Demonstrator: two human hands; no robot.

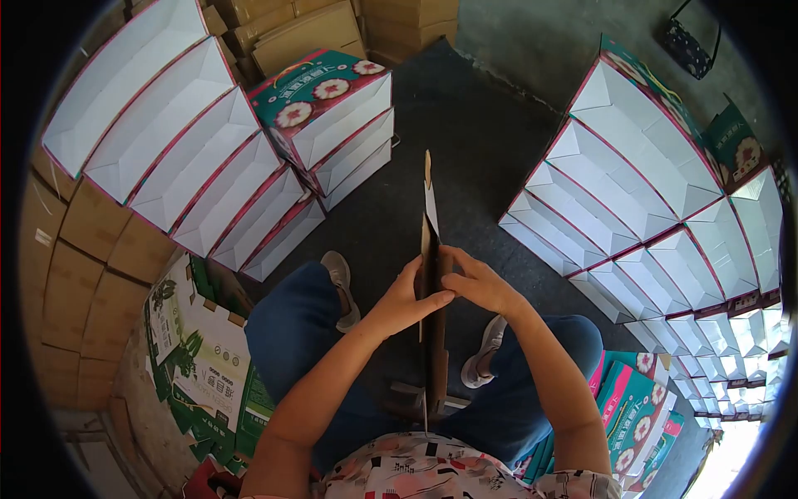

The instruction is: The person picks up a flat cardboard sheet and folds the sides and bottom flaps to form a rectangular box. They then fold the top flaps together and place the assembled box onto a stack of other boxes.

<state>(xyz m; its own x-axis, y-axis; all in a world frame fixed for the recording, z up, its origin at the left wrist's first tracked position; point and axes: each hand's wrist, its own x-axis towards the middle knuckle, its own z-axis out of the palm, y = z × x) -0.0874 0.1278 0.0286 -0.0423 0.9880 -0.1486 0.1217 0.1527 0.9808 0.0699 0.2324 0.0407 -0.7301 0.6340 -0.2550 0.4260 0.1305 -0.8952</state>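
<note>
Seen nearly edge-on, a folded cardboard carton [431,333] stands upright between my knees, brown on the faces that show, with a white flap at its far end. My left hand [403,303] grips its left side, the thumb reaching across the top edge. On the other side, my right hand [480,284] holds the carton with bent fingers, its thumb close to the left thumb. Some fingertips are hidden behind the cardboard. The carton's printed faces cannot be made out from this angle.
Stacked open gift boxes with white insides [183,125] rise at the left, others [632,183] at the right. Flat teal cartons [636,407] lie by my right leg. A green-and-white carton [208,366] stands at lower left, near brown boxes [91,224]. Dark floor [465,158] lies ahead.
</note>
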